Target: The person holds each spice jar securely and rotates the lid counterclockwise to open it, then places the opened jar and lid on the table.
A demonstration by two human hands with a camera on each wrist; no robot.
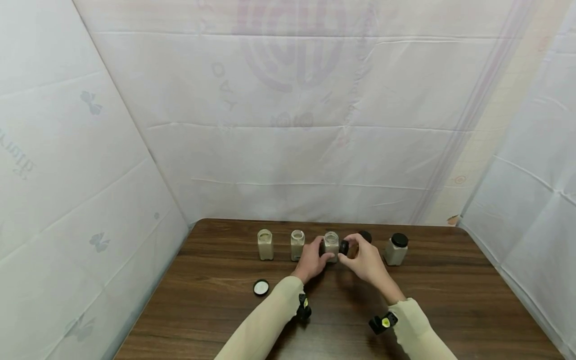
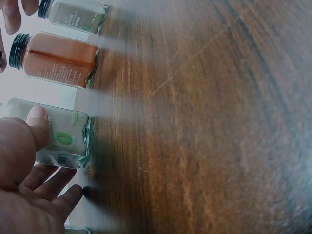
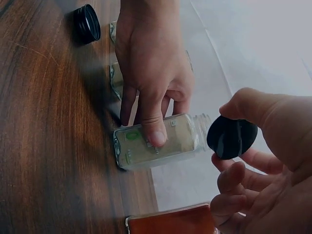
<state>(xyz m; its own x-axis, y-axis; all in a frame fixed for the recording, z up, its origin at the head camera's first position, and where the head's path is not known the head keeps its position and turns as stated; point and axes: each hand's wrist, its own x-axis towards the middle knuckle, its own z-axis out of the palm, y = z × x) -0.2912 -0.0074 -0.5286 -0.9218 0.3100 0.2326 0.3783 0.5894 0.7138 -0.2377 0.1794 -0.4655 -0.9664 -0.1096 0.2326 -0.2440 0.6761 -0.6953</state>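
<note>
A clear glass spice jar [image 1: 331, 241] with pale powder stands upright, its threaded mouth uncovered. My left hand [image 1: 311, 261] holds it by the sides; the left wrist view shows the thumb [image 2: 39, 127] against its green-marked label. Just right of the mouth, my right hand [image 1: 365, 261] pinches a black screw lid [image 3: 232, 138] between thumb and fingers. That lid is tilted on edge, off the jar's rim. A jar of orange-red powder [image 2: 61, 59] with a black lid stands near my right hand, mostly hidden behind it in the head view.
Two uncovered jars [image 1: 265, 245] of pale powder stand to the left in the same row. At the right end is a black-capped jar [image 1: 396, 250]. A loose black lid [image 1: 261, 287] lies inside-up on the brown wooden table [image 1: 202, 310]. White sheeting [image 1: 288, 150] hangs behind.
</note>
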